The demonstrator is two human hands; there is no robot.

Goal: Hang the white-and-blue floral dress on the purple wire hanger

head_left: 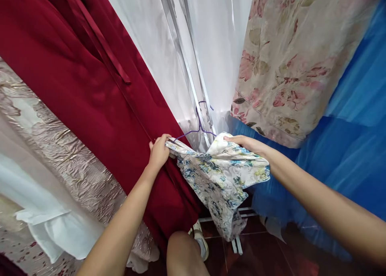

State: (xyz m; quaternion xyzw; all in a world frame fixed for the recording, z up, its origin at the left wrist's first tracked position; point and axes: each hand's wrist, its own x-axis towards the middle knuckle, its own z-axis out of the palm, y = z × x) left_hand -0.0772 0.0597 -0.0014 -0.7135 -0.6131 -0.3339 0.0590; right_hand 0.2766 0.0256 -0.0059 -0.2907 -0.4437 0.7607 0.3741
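A white garment with a blue and yellow floral print [217, 175] hangs in front of me from a thin purple hanger [200, 128]. My left hand [159, 150] is closed on the garment's left shoulder, at that end of the hanger. On the other side, my right hand [249, 142] grips the upper edge near the neckline, with cloth draped over part of the hand. Some of its fingers are hidden by the fabric. Below, the garment's lower end dangles loose above the floor. The hanger's hook stands up in front of the metal poles [188, 66].
A long dark red dress [99, 91] and a textured pinkish dress [75, 167] hang at left. White cloth [144, 34] hangs behind the poles. To the right are a pink floral garment [280, 71] and blue tulle [346, 147]. A shoe [201, 239] rests on the dark tiles [256, 252].
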